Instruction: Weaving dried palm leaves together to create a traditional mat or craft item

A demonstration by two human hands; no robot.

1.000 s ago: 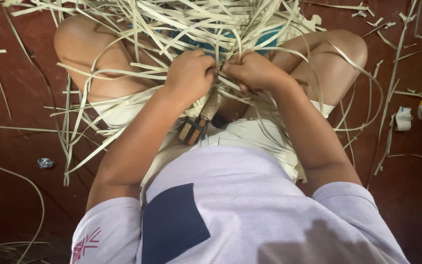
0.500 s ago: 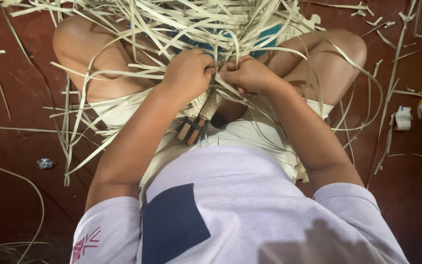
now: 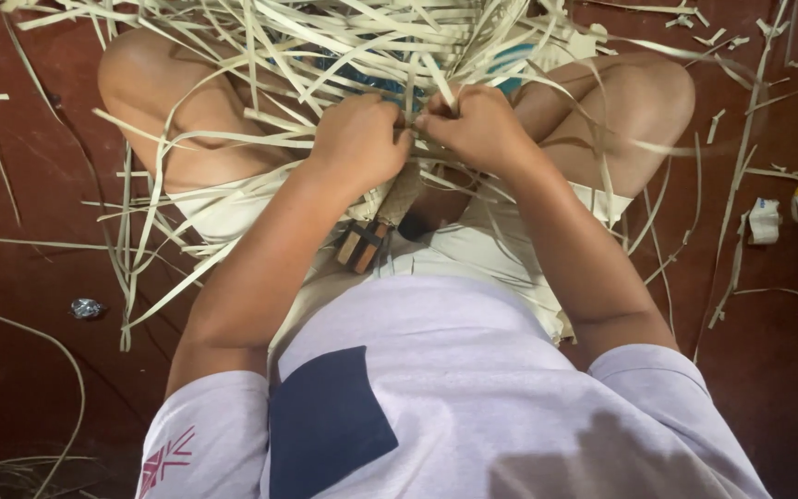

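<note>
- Dark red floor [image 3: 30,351] spreads around a seated person, littered with pale strip scraps and a small crumpled foil wrapper [image 3: 86,308].
- Pale woven strips [image 3: 325,46] lie in a loose tangle over the person's lap and knees.
- Left hand [image 3: 357,143] is curled closed, fingers pinching strips at the middle of the tangle.
- Right hand [image 3: 477,125] is closed too, gripping strips, its knuckles touching the left hand.
- Woven piece [image 3: 399,199] hangs just below both hands, with a small wooden block [image 3: 360,245] at its lower end.
</note>
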